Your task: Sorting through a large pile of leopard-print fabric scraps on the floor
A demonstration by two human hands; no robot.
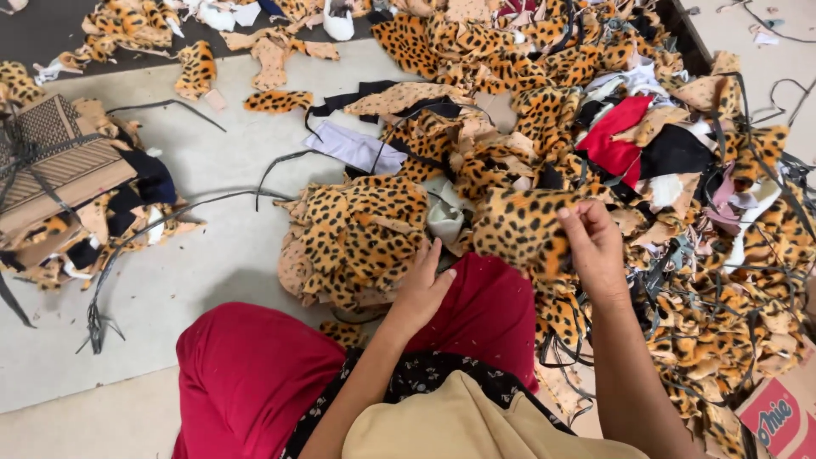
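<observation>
I am viewing the work area from the head camera. My right hand [595,246] is pinching a leopard scrap [520,228] between thumb and fingertips, fingers closed on its upper right edge. The scrap is hanging at 9 o'clock from that hand, its long axis running roughly 9 to 3, just above the red-trousered knee [489,310]. My left hand [422,289] is resting at 7 o'clock from the scrap, fingers loosely extended and holding nothing, touching the sorted stack [357,238] at its 10 o'clock. The right hand is the nearer one. The scrap is plush, short-piled, limp, irregular in outline. The big heap [663,153] at 2 o'clock is mixing leopard offcuts with red, black and white cloth and dark straps.
</observation>
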